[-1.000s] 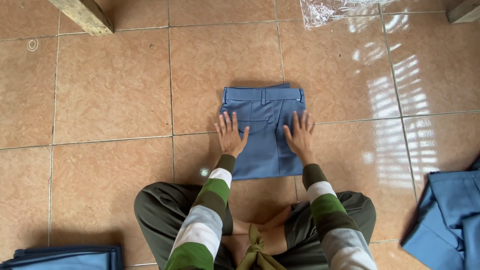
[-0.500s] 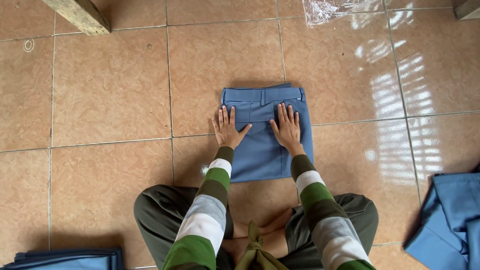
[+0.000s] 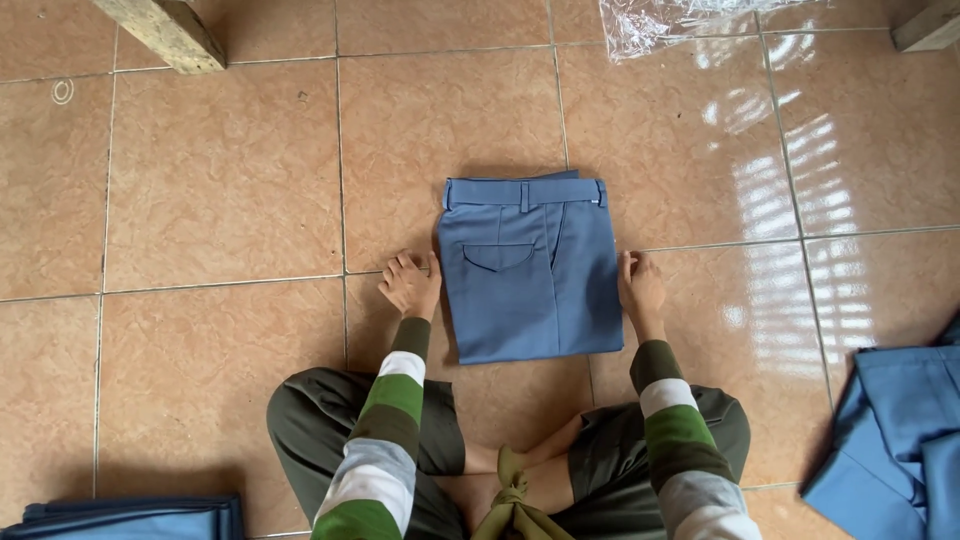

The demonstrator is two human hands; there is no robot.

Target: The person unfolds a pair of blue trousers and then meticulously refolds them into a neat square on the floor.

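We see the folded blue trousers (image 3: 530, 270) lying flat on the tiled floor (image 3: 200, 220) just ahead of our crossed legs, our left hand (image 3: 410, 283) and right hand (image 3: 640, 288) loosely curled, empty, flanking their side edges, apparently squaring the fold.

1. You get even, soft daylight and a bright, sharp picture.
2. Glare streaks the glossy floor tiles (image 3: 780, 190) on your right in slatted white bands, so light enters from that side.
3. The clear plastic sheet (image 3: 680, 18) glints.
4. A thin shadow edges the folded blue trousers (image 3: 530, 270).
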